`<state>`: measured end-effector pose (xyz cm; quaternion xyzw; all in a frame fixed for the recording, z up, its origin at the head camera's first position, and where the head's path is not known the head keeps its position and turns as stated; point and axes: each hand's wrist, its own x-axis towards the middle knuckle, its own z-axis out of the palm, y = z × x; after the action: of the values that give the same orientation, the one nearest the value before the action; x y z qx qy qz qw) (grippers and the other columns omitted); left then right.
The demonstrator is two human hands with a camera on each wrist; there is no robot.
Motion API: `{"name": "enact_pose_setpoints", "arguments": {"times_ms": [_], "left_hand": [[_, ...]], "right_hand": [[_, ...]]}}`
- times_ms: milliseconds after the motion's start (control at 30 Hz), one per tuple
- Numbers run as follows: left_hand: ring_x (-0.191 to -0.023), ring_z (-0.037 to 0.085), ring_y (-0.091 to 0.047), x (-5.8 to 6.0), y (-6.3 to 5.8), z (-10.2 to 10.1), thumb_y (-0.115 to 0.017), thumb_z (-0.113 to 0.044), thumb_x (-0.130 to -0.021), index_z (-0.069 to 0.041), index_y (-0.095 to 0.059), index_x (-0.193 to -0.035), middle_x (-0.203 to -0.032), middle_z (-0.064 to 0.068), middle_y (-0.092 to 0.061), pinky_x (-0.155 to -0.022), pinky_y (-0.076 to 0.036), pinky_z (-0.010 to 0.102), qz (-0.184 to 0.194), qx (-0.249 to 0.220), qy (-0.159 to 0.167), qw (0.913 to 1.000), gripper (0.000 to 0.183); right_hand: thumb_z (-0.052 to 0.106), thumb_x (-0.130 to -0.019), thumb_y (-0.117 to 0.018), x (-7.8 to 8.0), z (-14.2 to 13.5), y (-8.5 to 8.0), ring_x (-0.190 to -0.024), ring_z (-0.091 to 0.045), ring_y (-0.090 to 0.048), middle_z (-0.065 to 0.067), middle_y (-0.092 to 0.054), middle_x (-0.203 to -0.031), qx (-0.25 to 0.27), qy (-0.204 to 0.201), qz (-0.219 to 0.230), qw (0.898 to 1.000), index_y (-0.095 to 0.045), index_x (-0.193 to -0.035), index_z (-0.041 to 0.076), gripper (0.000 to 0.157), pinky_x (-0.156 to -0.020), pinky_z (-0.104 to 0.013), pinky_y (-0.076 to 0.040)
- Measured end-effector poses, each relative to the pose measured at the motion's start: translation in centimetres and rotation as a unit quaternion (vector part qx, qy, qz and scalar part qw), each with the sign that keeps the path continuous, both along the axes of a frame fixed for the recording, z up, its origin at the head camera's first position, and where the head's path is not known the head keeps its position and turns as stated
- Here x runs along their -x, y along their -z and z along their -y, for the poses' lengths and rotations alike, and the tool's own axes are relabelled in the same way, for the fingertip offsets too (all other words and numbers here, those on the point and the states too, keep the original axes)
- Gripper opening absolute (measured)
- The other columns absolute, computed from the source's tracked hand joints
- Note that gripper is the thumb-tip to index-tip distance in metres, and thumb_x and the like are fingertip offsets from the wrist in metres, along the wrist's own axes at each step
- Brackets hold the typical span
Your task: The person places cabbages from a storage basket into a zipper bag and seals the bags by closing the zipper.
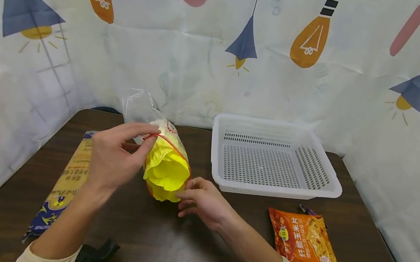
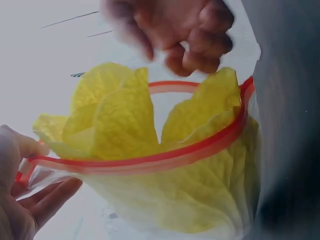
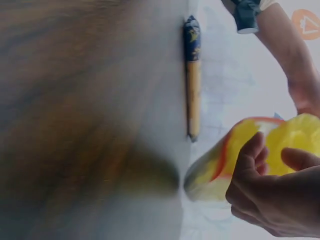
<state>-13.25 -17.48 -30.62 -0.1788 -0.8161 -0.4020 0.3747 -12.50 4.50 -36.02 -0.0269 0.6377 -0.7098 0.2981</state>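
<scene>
My left hand [image 1: 117, 154] pinches the upper left edge of a clear zip bag [image 2: 165, 161] with a red zip rim. The bag's wide mouth faces me in the head view. Crinkled yellow leaf-like sheets [image 1: 166, 172] fill it, their tops poking past the rim in the left wrist view. My right hand [image 1: 206, 205] is at the lower right of the mouth, its fingers loosely curled. In the right wrist view its thumb and forefinger stand apart with nothing between them. The left wrist view shows that hand a little off the sheets.
Behind to the right stands a white plastic basket [image 1: 272, 188]. An orange snack packet [image 1: 305, 241] lies in front of it, with a small purple wrapper [image 1: 307, 209] at its top edge. A long spaghetti pack [image 1: 67, 187] lies left, partly behind my left arm. A patterned cloth hangs beyond the table.
</scene>
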Motion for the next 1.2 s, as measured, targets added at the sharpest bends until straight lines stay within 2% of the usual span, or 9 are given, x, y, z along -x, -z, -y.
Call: {"name": "enact_pose_setpoints", "arguments": {"times_ms": [67,167,300,400,500,633,800,1067,1200], "left_hand": [[-0.092,0.002,-0.072,-0.1,-0.3,0.2,-0.078,-0.005,-0.090,-0.011,-0.082,-0.111,-0.106,0.004,-0.081,-0.073,-0.053,0.007,-0.007,-0.010,-0.003,0.9999,0.023],[-0.091,-0.008,-0.068,-0.3,-0.6,0.4,-0.077,-0.006,-0.090,-0.010,-0.083,-0.111,-0.103,0.006,-0.081,-0.072,-0.054,0.007,-0.014,-0.029,-0.009,0.9994,0.021],[-0.089,-0.010,-0.068,-0.6,-0.7,0.3,-0.076,-0.008,-0.091,-0.010,-0.083,-0.110,-0.104,0.006,-0.081,-0.070,-0.054,0.008,-0.013,-0.055,-0.016,0.9983,0.020],[-0.088,-0.009,-0.069,-0.7,-0.7,0.3,-0.076,-0.008,-0.091,-0.013,-0.083,-0.110,-0.103,0.006,-0.081,-0.070,-0.054,0.008,-0.011,-0.071,-0.022,0.9972,0.021],[-0.085,-0.012,-0.068,-0.9,-0.9,0.4,-0.077,-0.009,-0.091,-0.015,-0.084,-0.109,-0.103,0.005,-0.081,-0.069,-0.053,0.006,0.001,-0.069,-0.039,0.9969,0.021],[-0.081,-0.015,-0.064,-1.1,-1.2,0.7,-0.077,-0.011,-0.091,-0.016,-0.084,-0.109,-0.105,0.003,-0.080,-0.068,-0.051,0.004,0.020,-0.062,-0.073,0.9952,0.020],[-0.079,-0.016,-0.062,-1.3,-1.5,0.8,-0.076,-0.015,-0.092,-0.013,-0.085,-0.104,-0.118,0.001,-0.074,-0.069,-0.049,0.002,0.023,-0.077,-0.100,0.9917,0.015],[-0.078,-0.013,-0.063,-1.0,-1.7,0.7,-0.078,-0.015,-0.090,-0.012,-0.085,-0.101,-0.114,0.000,-0.075,-0.069,-0.050,0.003,-0.007,-0.089,-0.097,0.9913,0.014],[-0.078,-0.008,-0.068,-0.8,-1.7,0.7,-0.077,-0.013,-0.091,-0.013,-0.084,-0.106,-0.105,0.005,-0.077,-0.069,-0.053,0.006,-0.016,-0.101,-0.061,0.9929,0.016]], "right_hand": [[0.006,-0.096,-0.063,-0.3,-0.1,0.5,-0.071,-0.018,-0.056,-0.006,-0.053,-0.092,-0.007,0.001,-0.006,1.000,-0.042,-0.103,0.008,0.023,-0.067,-0.029,-0.058],[0.004,-0.096,-0.062,-0.6,-0.1,1.1,-0.075,-0.020,-0.058,-0.010,-0.054,-0.098,-0.009,0.003,-0.008,1.000,-0.038,-0.112,0.008,0.029,-0.069,-0.030,-0.058],[0.003,-0.096,-0.064,-0.9,0.0,1.3,-0.089,-0.024,-0.066,-0.020,-0.062,-0.118,0.001,-0.008,-0.005,1.000,-0.034,-0.131,0.005,0.046,-0.084,-0.038,-0.061],[-0.001,-0.096,-0.064,-0.9,0.0,1.3,-0.089,-0.024,-0.070,-0.023,-0.066,-0.118,0.027,-0.017,-0.007,0.999,-0.036,-0.133,0.004,0.046,-0.090,-0.041,-0.061],[-0.002,-0.097,-0.062,-0.8,-0.1,1.2,-0.087,-0.024,-0.072,-0.022,-0.066,-0.114,0.047,-0.011,-0.018,0.999,-0.040,-0.133,0.002,0.043,-0.091,-0.039,-0.062],[0.002,-0.099,-0.061,-0.6,-0.5,0.9,-0.086,-0.025,-0.072,-0.021,-0.065,-0.112,0.035,0.009,-0.070,0.997,-0.044,-0.136,-0.001,0.041,-0.089,-0.037,-0.062],[0.005,-0.101,-0.061,-0.1,-1.2,-0.1,-0.086,-0.027,-0.075,-0.024,-0.066,-0.112,0.010,0.041,-0.145,0.989,-0.048,-0.135,-0.007,0.038,-0.090,-0.041,-0.062],[0.006,-0.099,-0.066,0.5,-1.9,-1.9,-0.075,-0.019,-0.071,-0.014,-0.064,-0.099,-0.009,0.099,-0.188,0.977,-0.057,-0.127,-0.005,0.031,-0.081,-0.031,-0.062],[0.006,-0.098,-0.067,0.9,-2.1,-2.6,-0.072,-0.021,-0.070,-0.011,-0.067,-0.094,0.001,0.137,-0.203,0.970,-0.060,-0.121,-0.005,0.026,-0.077,-0.030,-0.060]]}}
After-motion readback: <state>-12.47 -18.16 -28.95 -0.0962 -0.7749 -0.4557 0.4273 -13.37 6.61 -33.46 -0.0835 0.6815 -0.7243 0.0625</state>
